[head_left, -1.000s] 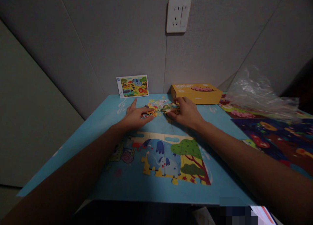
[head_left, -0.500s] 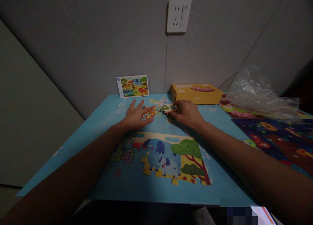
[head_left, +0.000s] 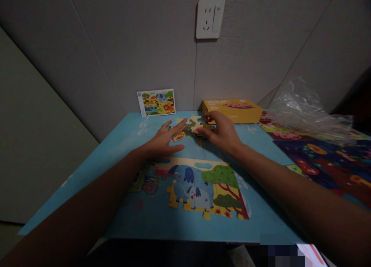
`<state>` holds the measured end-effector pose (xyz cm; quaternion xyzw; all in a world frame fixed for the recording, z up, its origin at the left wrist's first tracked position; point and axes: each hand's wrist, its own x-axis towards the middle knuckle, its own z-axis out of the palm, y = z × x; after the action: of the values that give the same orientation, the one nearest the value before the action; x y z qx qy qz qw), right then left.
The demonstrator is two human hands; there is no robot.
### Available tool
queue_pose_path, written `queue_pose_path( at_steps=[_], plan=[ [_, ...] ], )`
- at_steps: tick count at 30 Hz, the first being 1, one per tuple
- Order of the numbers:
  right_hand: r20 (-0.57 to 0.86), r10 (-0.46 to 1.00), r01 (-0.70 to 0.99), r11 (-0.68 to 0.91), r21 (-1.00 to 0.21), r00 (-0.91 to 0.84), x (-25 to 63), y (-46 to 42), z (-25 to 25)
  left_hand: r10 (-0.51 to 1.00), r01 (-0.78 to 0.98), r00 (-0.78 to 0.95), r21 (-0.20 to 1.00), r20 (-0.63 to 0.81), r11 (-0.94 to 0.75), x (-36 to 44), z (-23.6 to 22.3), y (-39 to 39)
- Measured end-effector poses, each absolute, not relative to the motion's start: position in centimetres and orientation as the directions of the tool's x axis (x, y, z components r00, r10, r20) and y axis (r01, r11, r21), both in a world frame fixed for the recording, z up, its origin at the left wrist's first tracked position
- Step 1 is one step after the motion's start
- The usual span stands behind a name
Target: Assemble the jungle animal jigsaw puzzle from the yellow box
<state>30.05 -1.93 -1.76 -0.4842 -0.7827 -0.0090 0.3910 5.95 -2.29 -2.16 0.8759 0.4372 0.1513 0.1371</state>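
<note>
My right hand (head_left: 222, 132) pinches a cream and green jigsaw piece (head_left: 193, 124) between thumb and fingers, tilted up a little above the table. My left hand (head_left: 162, 141) is open, its fingers stretched towards that piece. I cannot tell whether the left fingertips touch it. Loose colourful puzzle pieces (head_left: 177, 136) lie beyond the left hand, partly covered by it. Nearer to me, a partly joined jigsaw (head_left: 199, 186) lies flat, showing two blue elephants, a green bush and a tree. My left forearm passes beside its left end.
A picture card (head_left: 158, 102) leans on the wall at the back of the blue table (head_left: 113, 143). Right of it stands a yellow box (head_left: 234, 113). A clear plastic bag (head_left: 307, 108) and a dark patterned sheet (head_left: 321, 166) are at the far right.
My right hand has lifted the jigsaw piece slightly and turned more of its face towards me. My left hand has shifted right, its fingers now closer to the piece.
</note>
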Motion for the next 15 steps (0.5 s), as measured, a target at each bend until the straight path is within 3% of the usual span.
queue_pose_path(
  at_steps=[4, 7, 11, 15],
  plan=[
    [0.591, 0.727, 0.710, 0.617, -0.340, -0.349, 29.5, -2.3, -1.9, 0.785, 0.705, 0.587, 0.352, 0.198, -0.616, 6.4, -1.6, -2.7],
    [0.534, 0.783, 0.802, 0.524, -0.286, -0.321, 29.5, -2.0, -2.5, 0.862, 0.796, 0.437, 0.337, 0.256, -0.504, 6.4, -1.6, -2.4],
    [0.432, 0.866, 0.897, 0.376, -0.234, -0.250, 30.2, -1.3, -3.1, 0.958, 0.908, 0.265, 0.306, 0.113, -0.287, 5.8, -2.1, -1.5],
    [0.406, 0.884, 0.915, 0.340, -0.216, -0.233, 30.3, -1.2, -2.8, 0.974, 0.935, 0.201, 0.275, 0.107, -0.224, 5.5, -2.3, -1.2]
  ],
)
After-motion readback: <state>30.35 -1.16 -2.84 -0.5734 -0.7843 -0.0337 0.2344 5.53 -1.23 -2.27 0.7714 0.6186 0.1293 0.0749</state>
